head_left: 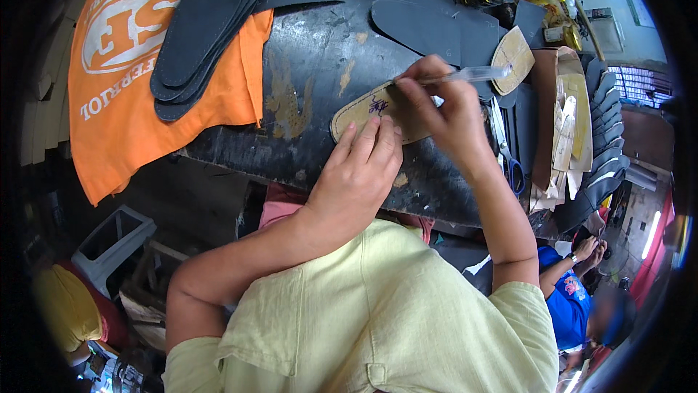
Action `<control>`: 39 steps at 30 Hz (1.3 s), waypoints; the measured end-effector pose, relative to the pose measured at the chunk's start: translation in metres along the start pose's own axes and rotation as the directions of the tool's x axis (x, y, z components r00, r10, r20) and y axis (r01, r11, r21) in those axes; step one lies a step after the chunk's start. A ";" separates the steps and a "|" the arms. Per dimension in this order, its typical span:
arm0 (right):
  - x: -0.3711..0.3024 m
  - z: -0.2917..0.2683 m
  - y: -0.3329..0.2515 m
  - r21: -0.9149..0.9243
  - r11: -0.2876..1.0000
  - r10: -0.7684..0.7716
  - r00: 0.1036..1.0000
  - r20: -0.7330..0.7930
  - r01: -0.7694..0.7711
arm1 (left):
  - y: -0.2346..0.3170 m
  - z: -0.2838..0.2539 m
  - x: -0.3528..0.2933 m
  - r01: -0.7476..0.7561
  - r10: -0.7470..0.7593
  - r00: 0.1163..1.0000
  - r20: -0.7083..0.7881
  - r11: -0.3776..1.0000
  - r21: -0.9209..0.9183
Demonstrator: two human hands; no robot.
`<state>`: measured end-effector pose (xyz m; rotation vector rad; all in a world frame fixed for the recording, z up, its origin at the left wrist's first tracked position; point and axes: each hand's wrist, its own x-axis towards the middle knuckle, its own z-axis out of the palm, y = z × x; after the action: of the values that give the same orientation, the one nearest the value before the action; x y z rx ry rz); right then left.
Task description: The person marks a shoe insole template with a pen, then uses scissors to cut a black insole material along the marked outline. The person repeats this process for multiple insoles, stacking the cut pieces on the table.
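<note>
A tan sole-shaped template with handwriting on it lies near the front edge of the dark worktable. My left hand rests on it, fingers stretched out flat. Pinched in my right hand is a clear-barrelled pen, its tip by the template's far edge and hidden behind my fingers. Past my right hand, a second tan template lies on dark sheet material. Scissors with blue handles lie to the right of my right forearm.
At left, a stack of black sole-shaped pieces sits on an orange printed cloth draped over the table edge. A cardboard box of tan pieces stands at right, beside a row of dark pieces. A person in blue works at lower right.
</note>
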<state>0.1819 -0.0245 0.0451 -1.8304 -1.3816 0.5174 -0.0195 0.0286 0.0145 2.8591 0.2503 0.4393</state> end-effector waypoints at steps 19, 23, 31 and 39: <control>0.000 0.016 0.000 0.048 0.999 -0.007 1.000 -0.017 0.008 | 0.003 -0.001 -0.001 0.013 -0.010 0.998 0.063 0.999 -0.046; 0.000 0.019 -0.002 0.289 0.949 0.150 0.987 -0.052 -0.129 | 0.003 0.000 -0.001 0.017 -0.015 0.999 0.041 0.998 -0.056; 0.000 0.025 -0.006 0.084 0.996 -0.032 0.999 -0.006 0.033 | 0.003 0.000 -0.002 0.009 -0.006 0.999 0.052 0.998 -0.054; 0.000 0.027 -0.010 0.102 0.994 -0.055 0.998 0.035 0.051 | 0.004 0.000 -0.001 -0.004 0.007 0.998 0.057 0.999 -0.046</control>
<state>0.1564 -0.0144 0.0355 -1.7069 -1.3996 0.5859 -0.0200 0.0247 0.0147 2.8230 0.2191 0.3585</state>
